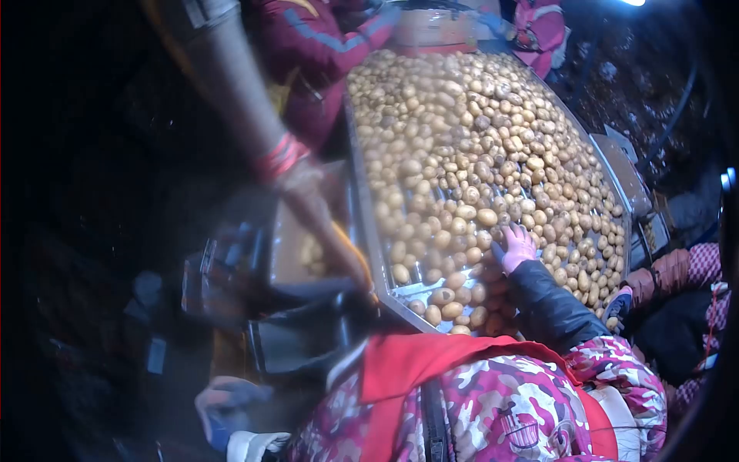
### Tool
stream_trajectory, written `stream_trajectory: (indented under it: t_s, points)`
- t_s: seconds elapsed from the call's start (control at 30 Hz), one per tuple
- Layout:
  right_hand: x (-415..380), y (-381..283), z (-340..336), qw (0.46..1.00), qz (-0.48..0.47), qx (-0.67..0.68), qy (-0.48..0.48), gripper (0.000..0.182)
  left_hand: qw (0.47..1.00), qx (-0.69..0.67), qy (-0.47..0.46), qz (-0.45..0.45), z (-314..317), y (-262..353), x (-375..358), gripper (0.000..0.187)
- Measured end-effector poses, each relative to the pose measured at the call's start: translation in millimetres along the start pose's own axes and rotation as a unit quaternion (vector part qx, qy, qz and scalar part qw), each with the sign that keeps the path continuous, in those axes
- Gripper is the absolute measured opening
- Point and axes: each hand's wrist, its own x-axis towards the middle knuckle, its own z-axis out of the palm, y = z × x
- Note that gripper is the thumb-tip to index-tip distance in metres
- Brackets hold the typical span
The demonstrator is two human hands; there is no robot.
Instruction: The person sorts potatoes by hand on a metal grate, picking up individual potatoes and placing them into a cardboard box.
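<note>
Here the right hand point(517, 246) lies fingers-down on potatoes point(462, 138) at the tray's point(416, 291) 5 o'clock, its hold unclear. Probably best to lift one cleanly, clear of the co-worker's arm point(254, 108) at 9. The left hand point(223, 402) hangs at 7, hold unclear.

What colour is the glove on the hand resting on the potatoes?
Pink, seen in the head view: the right hand on the potatoes.

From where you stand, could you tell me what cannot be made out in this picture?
Head view:
- Left hand: dim, low in the dark; grip unclear.
- Right hand: pink glove on the potatoes; grasp unclear.
- Co-worker's arm: motion-blurred.
- Left of the sorting table: too dark.
</note>
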Motion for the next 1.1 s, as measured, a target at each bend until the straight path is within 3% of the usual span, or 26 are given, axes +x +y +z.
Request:
stream_trajectory:
  t_s: [0.1, 0.17, 0.23, 0.3, 0.4, 0.57, 0.63, 0.7, 0.8, 0.9, 1.0, 1.1]
  points:
    - [-2.8, 1.3, 12.6, 1.0, 0.001, -0.008, -0.017, 0.064, 0.997, 0.03, 0.02, 0.065, -4.2, 10.3, -5.6, 0.042]
    - [-5.4, -7.5, -0.7, 0.997, 0.031, -0.005, -0.074, 0.064, 0.962, 0.006, -0.198, 0.188, -33.0, 7.0, 20.7, 0.021]
    - [-1.9, -10.9, -3.3, 0.984, 0.046, -0.013, -0.171, 0.062, 0.934, 0.087, -0.219, 0.27, -39.6, 16.2, 12.3, 0.018]
    - [-6.5, 26.2, 38.3, 0.999, -0.009, -0.007, -0.034, 0.061, 0.919, 0.088, -0.238, 0.3, -50.0, 30.9, 11.1, 0.009]
    - [-10.4, 66.9, 62.0, 0.997, -0.051, -0.044, 0.03, 0.061, 0.909, 0.149, -0.217, 0.323, -53.8, 36.7, -25.2, 0.012]
    - [-22.3, 90.2, 56.7, 0.998, -0.05, 0.018, 0.036, 0.064, 0.899, 0.195, -0.251, 0.3, -59.4, 64.9, -18.8, 0.012]
    - [-37.5, 55.1, 24.2, 1.0, 0.012, 0.011, -0.024, 0.063, 0.889, 0.201, -0.296, 0.285, -60.0, 74.0, 9.3, 0.013]
    - [-52.5, 11.5, -10.4, 0.998, -0.008, 0.02, -0.052, 0.063, 0.87, 0.204, -0.356, 0.274, -52.6, 81.1, 47.6, 0.013]
    - [-51.9, 24.1, 30.1, 0.998, 0.025, -0.04, -0.052, 0.064, 0.833, 0.193, -0.436, 0.282, -41.4, 73.0, 100.6, 0.014]
    - [-71.4, 5.2, 40.6, 0.998, 0.063, 0.011, -0.019, 0.065, 0.819, 0.101, -0.469, 0.315, -41.2, 21.9, 125.1, 0.017]
    - [-72.6, 13.4, 37.7, 0.999, 0.046, 0.019, -0.018, 0.064, 0.799, -0.02, -0.546, 0.253, -10.9, -3.3, 184.1, 0.016]
    - [-75.8, 26.0, 45.0, 0.998, 0.045, 0.022, -0.03, 0.059, 0.759, 0.061, -0.604, 0.235, -8.2, 20.7, 213.2, 0.017]
